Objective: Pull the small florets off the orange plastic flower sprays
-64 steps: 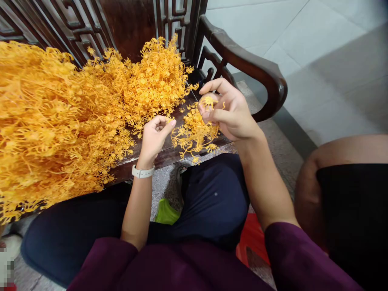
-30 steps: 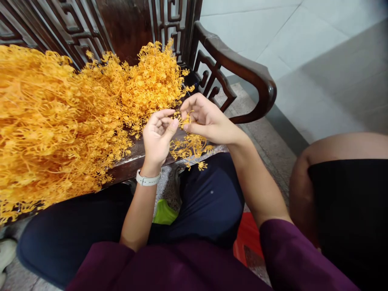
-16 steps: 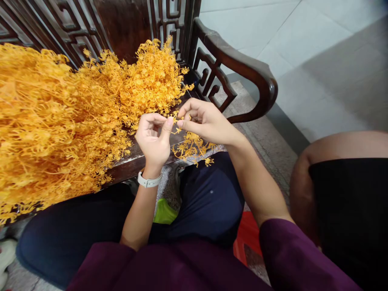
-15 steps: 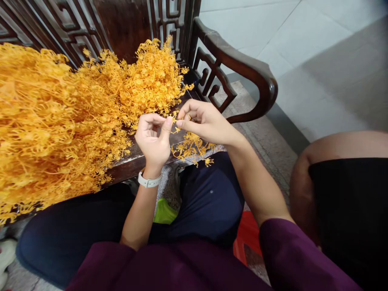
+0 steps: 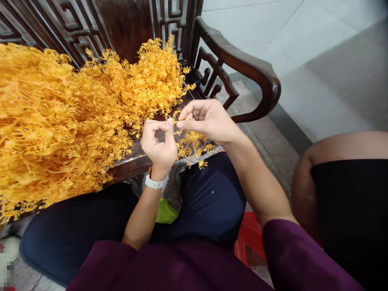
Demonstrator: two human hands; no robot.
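My left hand (image 5: 159, 145), with a pale watch band at its wrist, is closed in a pinch, thumb against forefinger. Just to its right, my right hand (image 5: 209, 119) pinches too, its fingertips almost touching the left ones. Between the fingertips runs a thin part of an orange-yellow plastic flower sprig (image 5: 194, 144); its spidery heads hang below my right hand, over the seat edge and my knee. Fingers partly hide the point where the pieces meet. Beside my left hand lies a large heap of similar orange plastic flower sprigs (image 5: 72, 117).
The heap covers much of a dark wooden bench (image 5: 124, 167) with a carved back. Its curved armrest (image 5: 242, 60) rises beyond my right hand. At the right is another person's bare leg (image 5: 306, 186). A red stool (image 5: 250, 234) stands by my thigh, and something lime green (image 5: 166, 212) is below.
My left hand has shifted slightly right and tilted, its fingers curling tighter. My right hand has barely moved. The hanging sprig heads have swung a little to the left.
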